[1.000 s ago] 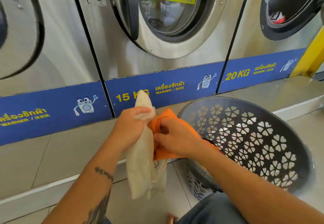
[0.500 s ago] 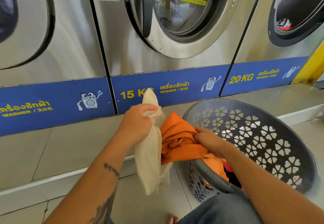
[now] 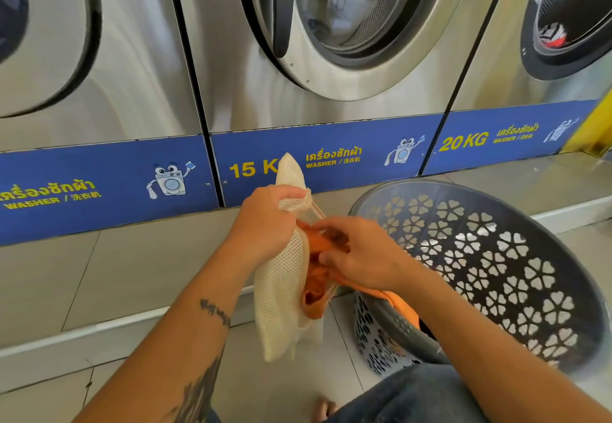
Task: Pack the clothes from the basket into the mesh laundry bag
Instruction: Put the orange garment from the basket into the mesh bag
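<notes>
Orange cloth now bagged, fingers hidden

Orange garment halfway inside mesh bag

Both forearms are bare, with no sleeves showing. The left forearm bears a dark script tattoo and another darker one nearer the elbow. Blue denim covers the knee.

Three steel front-loading washers stand side by side: left washer, 15 KG washer, 20 KG washer. A blue labelled strip runs along their bases above a tiled step.
</notes>
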Available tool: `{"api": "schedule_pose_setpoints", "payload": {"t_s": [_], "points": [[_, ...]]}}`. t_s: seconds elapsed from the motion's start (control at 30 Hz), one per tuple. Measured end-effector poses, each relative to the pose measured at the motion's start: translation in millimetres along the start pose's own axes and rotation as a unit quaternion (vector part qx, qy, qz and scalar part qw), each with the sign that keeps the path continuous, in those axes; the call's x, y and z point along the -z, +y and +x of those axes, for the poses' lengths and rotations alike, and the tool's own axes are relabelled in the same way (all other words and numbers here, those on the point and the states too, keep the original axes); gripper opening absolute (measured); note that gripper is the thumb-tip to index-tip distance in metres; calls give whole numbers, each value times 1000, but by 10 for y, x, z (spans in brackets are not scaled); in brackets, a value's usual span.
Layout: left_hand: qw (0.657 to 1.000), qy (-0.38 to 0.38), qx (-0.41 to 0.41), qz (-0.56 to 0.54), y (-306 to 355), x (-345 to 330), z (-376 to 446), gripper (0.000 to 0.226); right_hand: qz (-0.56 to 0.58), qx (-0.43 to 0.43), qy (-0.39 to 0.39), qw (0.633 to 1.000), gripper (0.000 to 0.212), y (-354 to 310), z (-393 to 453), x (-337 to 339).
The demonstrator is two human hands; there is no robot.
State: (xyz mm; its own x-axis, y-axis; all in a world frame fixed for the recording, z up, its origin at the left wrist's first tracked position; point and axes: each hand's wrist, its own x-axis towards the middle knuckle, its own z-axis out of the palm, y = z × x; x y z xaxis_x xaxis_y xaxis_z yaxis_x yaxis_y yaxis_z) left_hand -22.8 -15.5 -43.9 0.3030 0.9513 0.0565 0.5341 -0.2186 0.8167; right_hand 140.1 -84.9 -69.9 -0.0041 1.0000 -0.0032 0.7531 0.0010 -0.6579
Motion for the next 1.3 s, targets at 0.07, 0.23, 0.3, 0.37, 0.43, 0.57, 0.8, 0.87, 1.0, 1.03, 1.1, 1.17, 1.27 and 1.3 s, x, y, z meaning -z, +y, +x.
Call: {"api": "schedule_pose_setpoints", "payload": {"t_s": [0.07,0.23,0.3,0.37,0.43,0.57,0.8,0.87,1.0,1.03,1.1,1.17,1.27,1.3], "points": [[1000,-16,15,-13,-25,11,-8,56,28,10,-17,999,49,13,-11,2],[999,-33,23,-17,-24,-16,-36,54,-37,-74,41,996,69,378,-29,222],[999,-34,17,-12,-18,-22,-47,53,75,-175,-84,978,79,505,-109,181],[999,-30,15,-7,-14,-23,-53,52,212,-246,-127,937,73,595,-169,144],[1000,-24,19,-4,-6,-22,-64,51,205,-248,-102,941,49,647,-176,168],[1000,-26,14,2,6,-23,-95,51,60,-164,-17,985,26,551,-125,180],[1000,-20,7,-9,0,-39,-91,51,213,-26,17,977,59,69,-70,138],[1000,-27,12,-7,-19,-37,-79,53,215,3,35,976,58,61,-52,120],[999,-28,23,7,-38,-46,-84,55,-6,-58,49,997,74,323,-83,197],[999,-31,25,10,-35,-49,-92,54,-2,-108,-23,994,82,409,-119,182],[999,-34,27,9,-27,-56,-103,53,68,-175,-114,975,77,533,-183,122],[999,-34,29,5,-18,-64,-105,52,53,-175,-99,978,57,572,-190,104],[999,-30,38,-1,-18,-76,-111,52,-58,-112,-9,992,27,516,-118,103],[999,-29,40,-3,-21,-82,-114,52,-59,-94,29,993,22,463,-95,96]]}}
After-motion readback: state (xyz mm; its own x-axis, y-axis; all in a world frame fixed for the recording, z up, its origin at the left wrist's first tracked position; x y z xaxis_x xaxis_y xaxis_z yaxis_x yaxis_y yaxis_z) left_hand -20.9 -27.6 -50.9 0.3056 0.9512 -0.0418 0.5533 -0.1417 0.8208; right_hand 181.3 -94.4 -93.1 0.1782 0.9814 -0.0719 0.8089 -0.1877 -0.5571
